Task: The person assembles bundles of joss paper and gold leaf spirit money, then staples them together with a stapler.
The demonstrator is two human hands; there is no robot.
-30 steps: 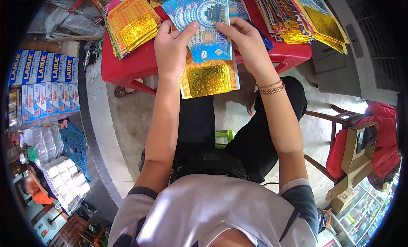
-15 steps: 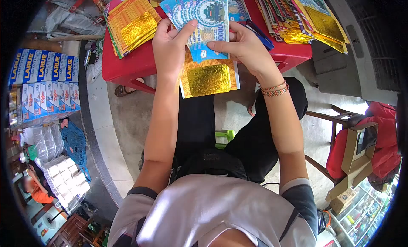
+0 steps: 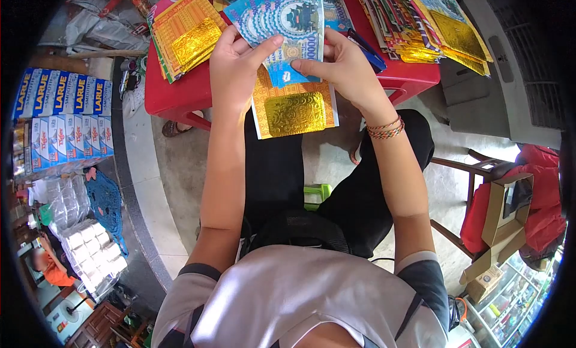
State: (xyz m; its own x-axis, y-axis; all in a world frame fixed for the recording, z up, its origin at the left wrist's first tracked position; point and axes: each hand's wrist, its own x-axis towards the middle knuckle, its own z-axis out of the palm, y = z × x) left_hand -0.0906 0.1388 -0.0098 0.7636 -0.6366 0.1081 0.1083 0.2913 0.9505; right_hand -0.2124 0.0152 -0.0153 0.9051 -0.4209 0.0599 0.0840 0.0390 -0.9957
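My left hand [image 3: 237, 66] and my right hand [image 3: 341, 63] grip a fan of blue printed notes [image 3: 291, 24] from both sides, thumbs on top. The notes spread toward the left. Beneath them, an orange sheet with a gold foil square [image 3: 294, 114] sticks out toward me, apparently held in the same grasp. The fingers under the papers are hidden. A stack of orange and gold papers [image 3: 189, 36] lies left of my left hand. Right of my right hand sits a thick bundle of mixed papers [image 3: 414, 27] with gold foil.
The papers rest on a red plastic table [image 3: 180, 102]. A dark blue pen-like item [image 3: 367, 51] lies beside my right hand. Drink cartons [image 3: 66, 120] are stacked at left. A wooden chair [image 3: 462, 165] with an open cardboard box [image 3: 507, 219] is at right. A person in orange [image 3: 54, 270] is far left.
My left hand has shifted slightly left and down, its thumb sliding a little on the notes. The fan has spread slightly; both hands keep their hold.
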